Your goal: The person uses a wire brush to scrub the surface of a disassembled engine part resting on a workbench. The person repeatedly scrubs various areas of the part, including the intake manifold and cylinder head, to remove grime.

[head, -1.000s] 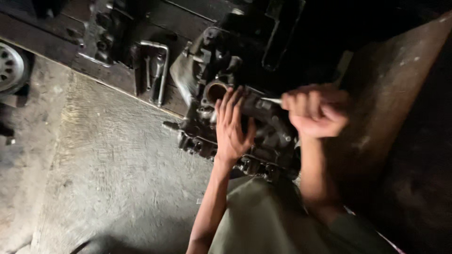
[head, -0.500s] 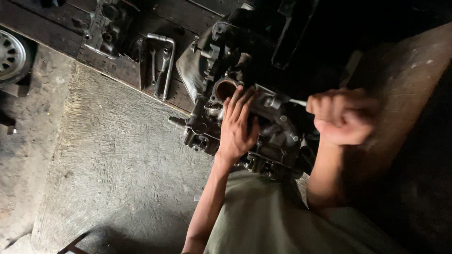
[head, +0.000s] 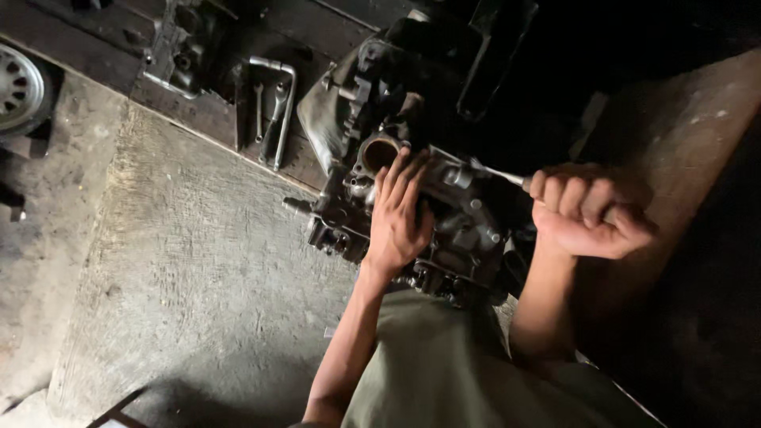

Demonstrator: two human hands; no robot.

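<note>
A grimy metal engine block [head: 468, 238] sits on the concrete floor in front of me, with a round open port [head: 379, 152] on its upper left. My left hand [head: 399, 214] lies flat on top of the block, fingers spread toward the port. My right hand [head: 588, 211] is closed in a fist around the handle of a slim metal tool [head: 498, 173] whose shaft reaches left to the block's top.
Wrenches and a bent metal bar [head: 272, 107] lie on dark wooden planks behind the block. A wheel rim [head: 17, 91] shows at the far left. Rough concrete floor [head: 182, 277] spreads to the left. The right side is dark.
The view has shifted, so the block and hands sit further right in the frame. My right hand has drawn the tool handle away to the right; the left hand stays on the block.
</note>
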